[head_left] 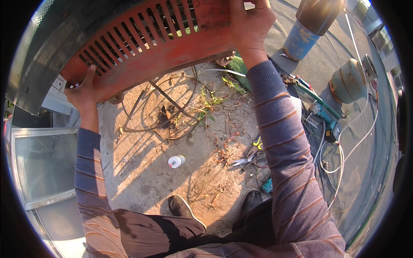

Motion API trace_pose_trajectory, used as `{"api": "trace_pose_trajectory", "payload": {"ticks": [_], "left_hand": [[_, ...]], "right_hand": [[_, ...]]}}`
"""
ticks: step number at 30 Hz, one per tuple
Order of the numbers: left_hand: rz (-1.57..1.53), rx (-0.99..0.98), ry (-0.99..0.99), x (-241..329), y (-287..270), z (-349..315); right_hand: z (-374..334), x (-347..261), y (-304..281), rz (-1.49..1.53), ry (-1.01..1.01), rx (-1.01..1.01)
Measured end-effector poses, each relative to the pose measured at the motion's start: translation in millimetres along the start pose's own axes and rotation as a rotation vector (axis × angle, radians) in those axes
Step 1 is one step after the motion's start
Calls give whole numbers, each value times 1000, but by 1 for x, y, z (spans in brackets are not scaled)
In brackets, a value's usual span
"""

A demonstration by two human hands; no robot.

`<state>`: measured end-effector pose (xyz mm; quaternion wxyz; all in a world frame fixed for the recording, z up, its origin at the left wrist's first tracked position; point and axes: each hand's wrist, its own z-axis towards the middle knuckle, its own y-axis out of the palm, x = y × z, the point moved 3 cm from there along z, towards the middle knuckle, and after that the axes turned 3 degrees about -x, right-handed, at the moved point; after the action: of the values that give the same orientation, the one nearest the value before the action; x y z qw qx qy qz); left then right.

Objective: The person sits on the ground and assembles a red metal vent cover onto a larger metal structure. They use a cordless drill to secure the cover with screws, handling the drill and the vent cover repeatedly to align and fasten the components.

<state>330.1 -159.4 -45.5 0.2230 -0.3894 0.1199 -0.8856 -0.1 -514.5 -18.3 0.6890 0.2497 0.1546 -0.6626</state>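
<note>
A red slotted metal panel (pixel 150 64) hangs tilted in front of me, its right end higher than its left. My left hand (pixel 82 93) is closed on its lower left corner, the thumb laid over the front face and the other fingers mostly hidden. At the upper right end, my right hand (pixel 251 26) grips the panel, its fingertips partly cut off by the picture's edge. A row of long vent slots runs along the panel, and brown metal bars (pixel 172 101) show beneath it.
Pliers (pixel 254 148), metal snips (pixel 243 161), and a white-lidded can (pixel 175 161) lie on the concrete. Right of me are a blue cylinder (pixel 297 41), a rusty gas bottle (pixel 348 81), a teal power tool (pixel 329 120) and loose white cable (pixel 343 163). A framed glass pane (pixel 45 165) stands left.
</note>
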Motion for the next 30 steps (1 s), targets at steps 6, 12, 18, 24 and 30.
{"api": "trace_pose_trajectory", "payload": {"ticks": [6,12,18,24,30], "left_hand": [[-198,-80,36,-6,0,2],[-355,-69,-59,-7,2,-8],[-359,2,-166,-11,0,-8],[-555,-24,-234,-2,-3,-10],[-606,-54,-218,2,-5,5]], "right_hand": [[0,-1,2,39,57,11],[-2,-4,2,-28,-92,11],[-2,-4,3,-39,-109,40],[0,-1,3,101,63,62],[5,0,1,164,90,23]]}}
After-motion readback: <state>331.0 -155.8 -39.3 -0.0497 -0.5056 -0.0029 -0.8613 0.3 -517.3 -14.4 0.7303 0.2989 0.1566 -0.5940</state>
